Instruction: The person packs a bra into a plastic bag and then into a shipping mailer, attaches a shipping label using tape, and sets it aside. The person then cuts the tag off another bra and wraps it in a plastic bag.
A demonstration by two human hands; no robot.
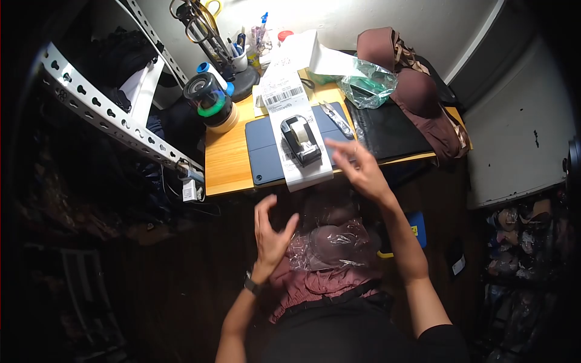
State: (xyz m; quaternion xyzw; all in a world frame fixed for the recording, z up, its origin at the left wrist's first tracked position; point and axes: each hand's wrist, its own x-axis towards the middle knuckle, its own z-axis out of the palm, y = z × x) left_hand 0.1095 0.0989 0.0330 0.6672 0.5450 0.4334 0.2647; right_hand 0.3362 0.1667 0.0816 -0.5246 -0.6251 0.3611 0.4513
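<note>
Fingers (340,147) of right hand (364,172) near tape dispenser (301,138) atop barcoded paper (310,179).

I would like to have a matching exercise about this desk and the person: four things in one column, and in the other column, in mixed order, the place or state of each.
1. tape dispenser
2. dark wristband
3. white cup
4. clear plastic package

A. holding pens
B. lower than the desk, before the person
C. on the white paper strip
D. just behind the left hand

Pairs: 1-C, 2-D, 3-A, 4-B
</note>
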